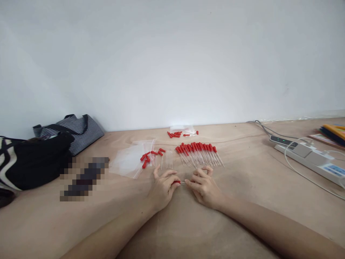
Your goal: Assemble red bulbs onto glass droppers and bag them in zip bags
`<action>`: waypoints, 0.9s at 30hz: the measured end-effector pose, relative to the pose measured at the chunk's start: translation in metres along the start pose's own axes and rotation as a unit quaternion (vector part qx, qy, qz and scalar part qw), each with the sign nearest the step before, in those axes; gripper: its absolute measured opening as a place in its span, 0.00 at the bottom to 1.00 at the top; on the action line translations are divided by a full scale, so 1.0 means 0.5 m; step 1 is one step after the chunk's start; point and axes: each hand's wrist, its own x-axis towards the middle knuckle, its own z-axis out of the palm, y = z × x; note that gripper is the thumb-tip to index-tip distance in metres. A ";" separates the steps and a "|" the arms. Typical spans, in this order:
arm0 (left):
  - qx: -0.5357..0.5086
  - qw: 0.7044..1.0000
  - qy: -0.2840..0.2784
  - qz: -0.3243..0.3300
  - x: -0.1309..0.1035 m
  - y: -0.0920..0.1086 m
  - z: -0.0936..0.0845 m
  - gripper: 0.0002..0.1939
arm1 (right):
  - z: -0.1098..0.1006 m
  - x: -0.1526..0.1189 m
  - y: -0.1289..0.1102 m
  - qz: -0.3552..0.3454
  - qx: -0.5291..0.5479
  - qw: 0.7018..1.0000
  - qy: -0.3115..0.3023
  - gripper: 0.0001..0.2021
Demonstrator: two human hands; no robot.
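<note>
Well left of the row of red-topped droppers (199, 146) on the counter (250, 180), a black bag (37, 165) sits against a striped bag (87, 135). Nearer the row, plastic bags (126, 160) lie flat with loose red bulbs (145, 164) on and beside them, and bare tubes (169, 159) rest just left of the droppers. In front and to the left of the row, my left hand (164, 187) pinches a red bulb (176, 182), fingers closed on it; in front of the row's middle, my right hand (204, 187) has its fingertips closed on a thin tube (183, 182) that meets the bulb. A white power strip (302, 158) runs well to the row's right. The step in hand, I judge, is fitting bulb to tube; how deep it sits I cannot tell. The next move seems to call for a straight, gentle push with the bulb held still.
</note>
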 end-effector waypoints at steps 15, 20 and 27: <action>0.050 0.986 0.116 0.107 0.003 0.005 0.015 0.11 | 0.007 0.001 -0.003 0.022 -0.015 1.000 -0.009 0.08; 0.041 0.984 0.121 0.120 0.004 0.006 0.016 0.12 | 0.010 0.006 -0.008 0.032 -0.009 0.999 -0.013 0.08; 0.017 0.989 0.112 0.096 0.004 0.006 0.018 0.10 | 0.019 0.021 -0.010 0.031 -0.014 0.999 -0.025 0.08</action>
